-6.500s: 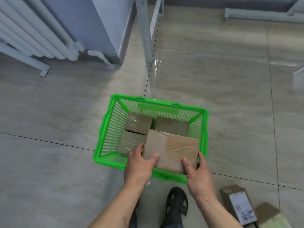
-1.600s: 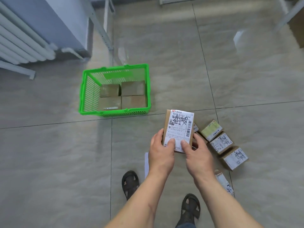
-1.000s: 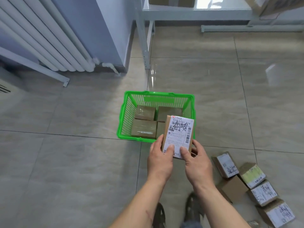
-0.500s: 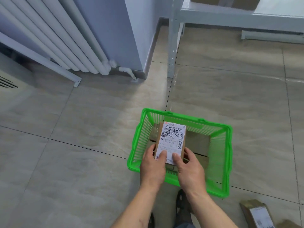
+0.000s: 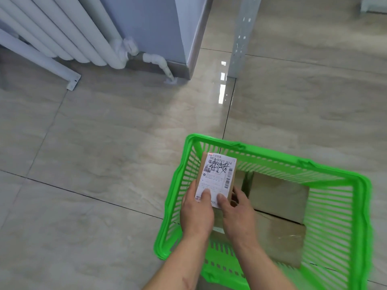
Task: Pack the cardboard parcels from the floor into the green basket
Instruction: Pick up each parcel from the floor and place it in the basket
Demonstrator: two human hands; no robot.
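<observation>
The green basket (image 5: 359,216) stands on the tiled floor at the lower right, close below me. Plain cardboard parcels (image 5: 278,193) lie flat on its bottom. Both hands hold a small cardboard parcel with a white shipping label (image 5: 217,176) over the basket's left part, label up. My left hand (image 5: 196,212) grips its near left edge with the thumb on the label. My right hand (image 5: 238,214) grips the near right edge. The parcels left on the floor are out of view.
A white radiator (image 5: 62,32) with its pipe (image 5: 161,63) runs along the blue wall at the upper left. A grey metal shelf leg (image 5: 240,36) stands on the floor behind the basket. Bare floor tiles spread to the left.
I have come closer to the basket and the labelled parcel has gone lower, over the basket's left side. Both hands keep the same grip on it.
</observation>
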